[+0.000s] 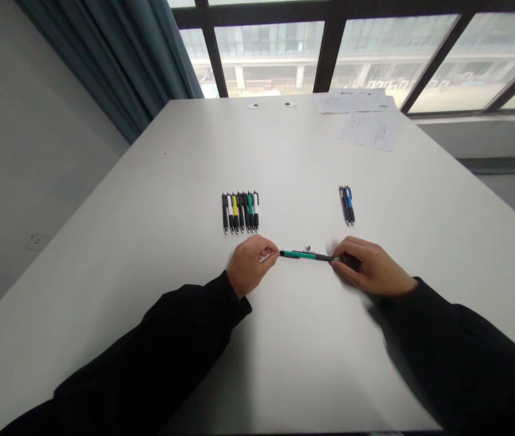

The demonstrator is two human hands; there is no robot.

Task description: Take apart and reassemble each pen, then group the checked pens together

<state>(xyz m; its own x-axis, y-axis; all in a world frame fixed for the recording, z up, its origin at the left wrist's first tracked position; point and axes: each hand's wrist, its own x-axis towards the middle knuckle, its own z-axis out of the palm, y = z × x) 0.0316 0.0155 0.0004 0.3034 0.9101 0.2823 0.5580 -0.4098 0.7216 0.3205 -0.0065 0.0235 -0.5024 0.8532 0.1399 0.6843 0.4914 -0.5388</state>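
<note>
My left hand (249,264) and my right hand (366,266) hold a green-and-black retractable pen (305,255) level above the white table (148,242), one hand at each end. The right hand is blurred, and its fingers hide the pen's tip end. Just behind the pen's middle lies a small grey part (307,249), too small to name exactly. Farther ahead and to the left, several black pens with coloured barrels (240,212) lie side by side. A small group of blue-and-black pens (346,205) lies ahead of my right hand.
Loose printed papers (366,118) lie at the table's far right corner, and two round cable grommets (271,105) are set in its far side. Beyond the table stand a window and a dark curtain (107,54). A grey wall (25,151) runs along the left.
</note>
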